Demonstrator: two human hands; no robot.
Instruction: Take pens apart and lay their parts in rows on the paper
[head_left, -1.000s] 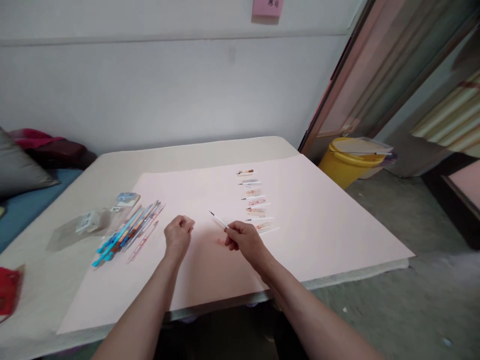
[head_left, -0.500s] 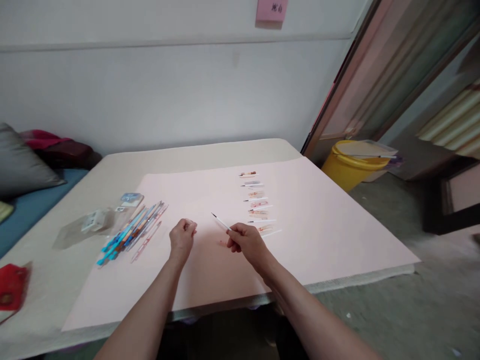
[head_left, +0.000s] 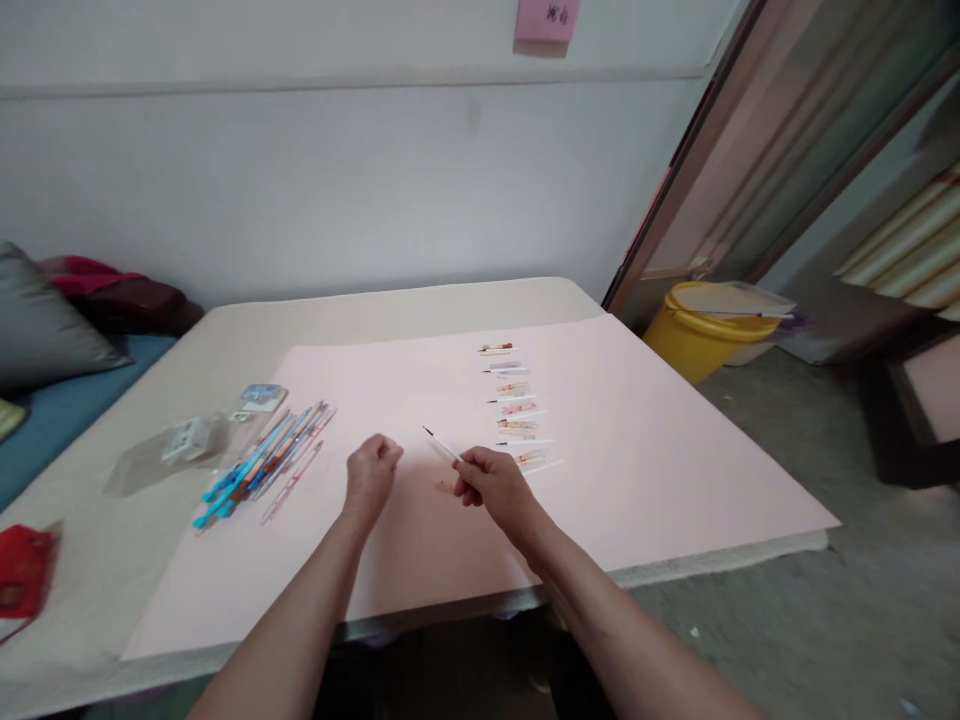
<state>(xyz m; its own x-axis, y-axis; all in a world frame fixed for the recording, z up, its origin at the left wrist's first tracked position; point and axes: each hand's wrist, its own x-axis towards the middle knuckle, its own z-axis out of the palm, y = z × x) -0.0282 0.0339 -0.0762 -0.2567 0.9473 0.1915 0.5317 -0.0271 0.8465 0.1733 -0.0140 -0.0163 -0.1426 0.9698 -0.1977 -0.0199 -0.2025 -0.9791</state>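
My right hand [head_left: 491, 477] pinches a white pen refill [head_left: 442, 443] whose dark tip points up and to the left. To its left, my left hand [head_left: 373, 475] is closed, thumb against fingers; what it may hold is hidden. Below the refill, a small orange-pink clear piece [head_left: 445, 487] lies on the pink sheet [head_left: 420, 400], partly behind my right fingers. Beyond my right hand runs a column of pen parts [head_left: 516, 409], clear printed barrels alternating with white refills. Left of my left hand lies a pile of pens [head_left: 266, 460] in blue, brown and clear pink.
Beside the pens are a clear plastic bag [head_left: 142, 468], a white block [head_left: 189, 440] and a small blue-white packet [head_left: 262, 396]. A red object [head_left: 22, 572] sits at the left edge. A yellow bucket [head_left: 679, 335] stands right of the table, against whose back is a wall.
My left hand has shifted slightly right and turned, so its fingertips show less. My right hand and the refill have hardly moved.
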